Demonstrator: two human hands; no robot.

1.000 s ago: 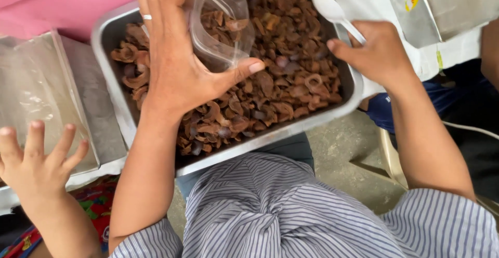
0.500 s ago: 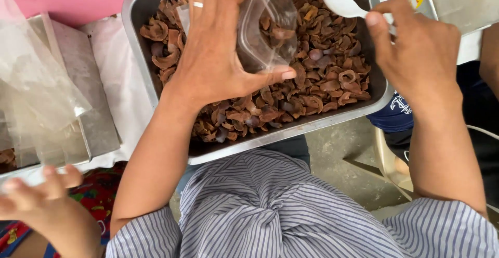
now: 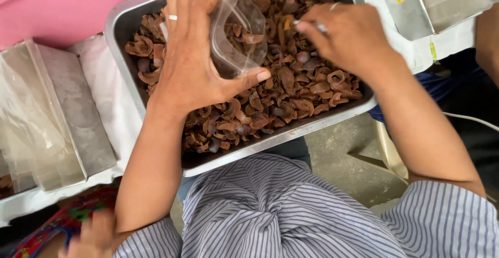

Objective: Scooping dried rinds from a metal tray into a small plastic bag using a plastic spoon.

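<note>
A metal tray full of brown dried fruit pieces rests in front of me. My left hand, with a ring on one finger, holds a small clear plastic bag open over the pieces; a few brown pieces lie inside it. My right hand is closed around a white spoon, pressed down into the pieces right beside the bag's mouth. Most of the spoon is hidden under my fingers.
A stack of clear plastic bags and a grey metal box lie at the left on white cloth. Pink surface at top left. Another person's small hand shows at the bottom left. A white box sits at top right.
My right hand has lowered the spoon from above the tray's right side down into the fruit pieces next to the bag. The view has shifted, and the small hand has sunk lower.
</note>
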